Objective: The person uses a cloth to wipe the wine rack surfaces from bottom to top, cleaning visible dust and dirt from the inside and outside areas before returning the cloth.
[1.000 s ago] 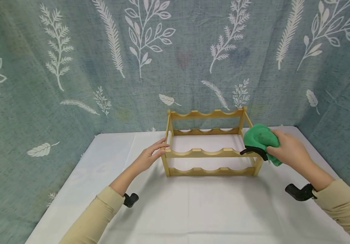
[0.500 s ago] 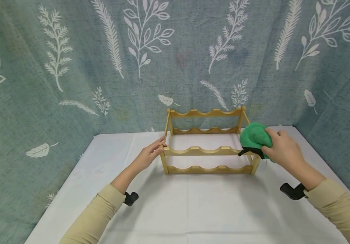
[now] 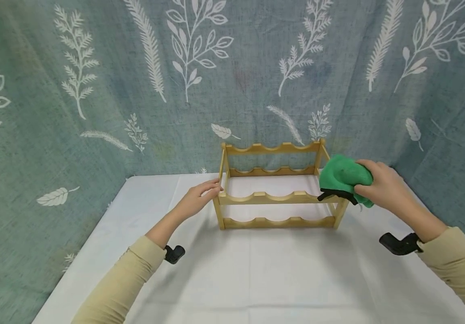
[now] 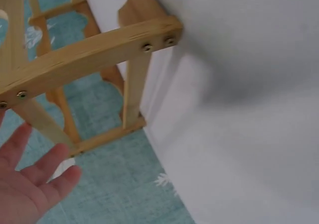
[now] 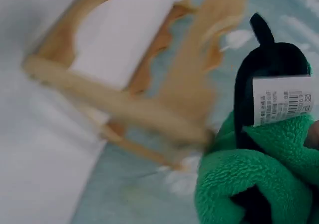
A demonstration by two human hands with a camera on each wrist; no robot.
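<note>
A two-tier wooden wine rack with scalloped rails stands on the white table. My left hand is at the rack's left end, fingertips right by the upper front corner. In the left wrist view the fingers are extended and spread beside the end frame, holding nothing. My right hand grips a bunched green plush cloth at the rack's upper right corner. Black trim, a hanging loop and a white label show on the cloth in the right wrist view. The cloth overlaps the right end of the front rail.
White cloth covers the table. Close behind the rack hangs a grey-green curtain with white leaf prints, and it also encloses both sides. Black camera mounts are strapped to both wrists.
My right hand has shifted the green cloth slightly left, then back right and a little up along the rack's right end. My left hand has stayed at the left end.
</note>
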